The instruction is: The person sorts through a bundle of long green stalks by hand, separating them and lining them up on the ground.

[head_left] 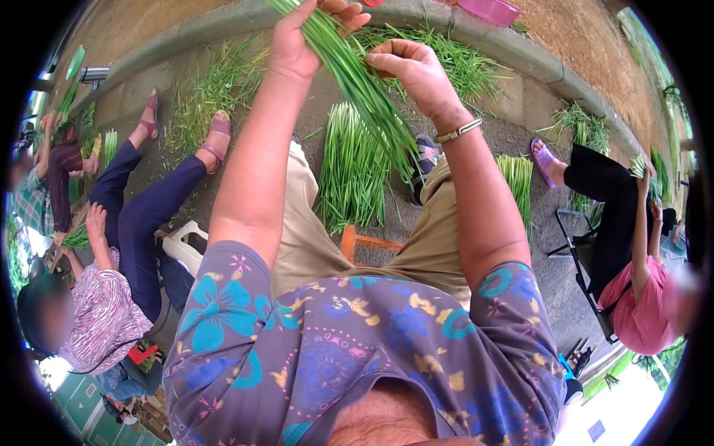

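Note:
A long bunch of green chives (346, 67) lies across my left hand (297, 41), between thumb and fingers, its leafy ends hanging down to the right. My right hand (409, 74) is closed in a pinch at the right edge of the bunch. What its fingertips hold is too small to make out. Below the bunch, a thick pile of chives (349, 167) with pale cut ends lies on the ground between my knees. Another bundle of chives (515, 182) rests on the ground beyond my right leg.
Loose green leaves (216, 93) litter the ground before a concrete kerb (186, 36). More trimmings (446, 63) lie ahead. A pink basin (491, 10) stands past the kerb. Seated people work at left (104, 297) and right (647, 297). An orange wooden stool edge (368, 241) shows beneath me.

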### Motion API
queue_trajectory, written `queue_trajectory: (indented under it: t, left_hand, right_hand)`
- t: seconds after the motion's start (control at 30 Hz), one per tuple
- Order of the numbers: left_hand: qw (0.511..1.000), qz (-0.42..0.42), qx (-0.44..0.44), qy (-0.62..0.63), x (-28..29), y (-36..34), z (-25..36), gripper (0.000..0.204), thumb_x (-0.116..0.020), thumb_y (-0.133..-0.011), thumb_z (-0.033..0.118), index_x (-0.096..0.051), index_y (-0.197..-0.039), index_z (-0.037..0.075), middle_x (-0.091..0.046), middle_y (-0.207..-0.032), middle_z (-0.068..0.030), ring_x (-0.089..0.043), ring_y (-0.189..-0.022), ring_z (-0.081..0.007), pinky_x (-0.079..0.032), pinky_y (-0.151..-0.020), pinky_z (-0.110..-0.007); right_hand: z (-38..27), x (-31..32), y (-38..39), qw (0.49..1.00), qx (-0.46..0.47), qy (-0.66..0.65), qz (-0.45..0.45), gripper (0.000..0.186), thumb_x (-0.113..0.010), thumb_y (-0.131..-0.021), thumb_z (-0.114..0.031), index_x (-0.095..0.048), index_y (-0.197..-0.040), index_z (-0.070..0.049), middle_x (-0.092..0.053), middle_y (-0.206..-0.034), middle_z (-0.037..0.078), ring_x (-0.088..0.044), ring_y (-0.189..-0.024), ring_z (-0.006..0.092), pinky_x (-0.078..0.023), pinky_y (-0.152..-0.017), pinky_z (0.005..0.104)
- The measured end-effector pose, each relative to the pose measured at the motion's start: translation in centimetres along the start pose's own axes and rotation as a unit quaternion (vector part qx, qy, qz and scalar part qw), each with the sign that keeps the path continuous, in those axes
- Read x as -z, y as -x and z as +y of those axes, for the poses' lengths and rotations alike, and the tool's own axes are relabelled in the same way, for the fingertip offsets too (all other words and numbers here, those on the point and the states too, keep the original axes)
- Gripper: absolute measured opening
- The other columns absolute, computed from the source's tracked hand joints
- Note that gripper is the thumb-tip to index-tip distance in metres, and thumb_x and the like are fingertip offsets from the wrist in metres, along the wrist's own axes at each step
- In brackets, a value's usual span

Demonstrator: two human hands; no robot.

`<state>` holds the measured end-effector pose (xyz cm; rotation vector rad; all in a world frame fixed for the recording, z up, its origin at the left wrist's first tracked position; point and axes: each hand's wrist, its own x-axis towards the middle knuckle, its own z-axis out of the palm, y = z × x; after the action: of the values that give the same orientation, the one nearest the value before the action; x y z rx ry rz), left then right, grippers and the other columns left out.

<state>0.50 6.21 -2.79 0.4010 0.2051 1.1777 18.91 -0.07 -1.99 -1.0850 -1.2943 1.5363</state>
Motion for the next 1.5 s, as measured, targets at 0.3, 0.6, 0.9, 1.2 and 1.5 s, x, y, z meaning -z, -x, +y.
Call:
queue_trajectory:
  t: [0.3, 0.6, 0.9, 1.2, 1.5]
  left_hand:
    - [1.000, 0.019, -0.006, -0.023, -0.2, 0.0, -0.1, 0.023, -0.052, -0.088, 0.021, -0.058, -0.103, 0.004, -0.064, -0.089, -0.0149, -0.061, -0.091, -0.0333, -0.048, -0.085, -0.052]
    - [1.000, 0.010, -0.002, -0.028, -0.9, 0.1, -0.2, 0.026, -0.053, -0.087, 0.022, -0.057, -0.105, 0.004, -0.062, -0.095, -0.0171, -0.059, -0.095, -0.0336, -0.048, -0.085, -0.051]
    - [0.998, -0.002, 0.002, -0.058, 0.6, 0.1, 0.7, 0.036, -0.054, -0.087, 0.019, -0.050, -0.115, -0.003, -0.057, -0.108, -0.0216, -0.051, -0.108, -0.0364, -0.038, -0.097, -0.054]
    - [0.991, 0.051, 0.016, -0.124, 0.8, -0.2, 0.5, 0.030, -0.055, -0.086, 0.015, -0.052, -0.111, -0.002, -0.059, -0.100, -0.0183, -0.057, -0.097, -0.0312, -0.046, -0.090, -0.048]
    - [0.967, 0.047, 0.033, -0.249, 0.5, 0.1, 0.4, 0.030, -0.059, -0.084, 0.014, -0.054, -0.110, -0.001, -0.062, -0.095, -0.0152, -0.062, -0.080, -0.0228, -0.053, -0.074, -0.037]
  right_hand:
    - [-0.2, 0.2, 0.1, 0.999, -0.031, -0.037, 0.002, 0.015, -0.063, -0.079, -0.016, -0.062, -0.082, -0.001, -0.062, -0.076, 0.003, -0.056, -0.068, 0.0098, -0.046, -0.066, 0.0237]
    - [-0.4, 0.3, -0.2, 0.986, -0.019, -0.164, 0.027, 0.011, -0.059, -0.081, -0.011, -0.060, -0.083, 0.000, -0.063, -0.080, 0.007, -0.060, -0.073, 0.0137, -0.050, -0.071, 0.0283]
    - [-0.5, 0.8, -0.4, 0.975, 0.017, -0.221, 0.033, 0.014, -0.056, -0.081, -0.012, -0.059, -0.085, 0.001, -0.063, -0.081, 0.010, -0.061, -0.076, 0.0172, -0.051, -0.074, 0.0328]
    - [0.3, 2.8, -1.0, 0.938, -0.020, -0.347, 0.005, 0.017, -0.051, -0.084, -0.014, -0.057, -0.089, 0.001, -0.061, -0.085, 0.012, -0.061, -0.077, 0.0212, -0.053, -0.073, 0.0374]
    - [-0.5, 1.4, -0.7, 0.992, -0.032, -0.119, 0.040, 0.030, -0.065, -0.082, -0.025, -0.060, -0.095, 0.001, -0.062, -0.085, 0.008, -0.060, -0.076, 0.0148, -0.050, -0.070, 0.0283]
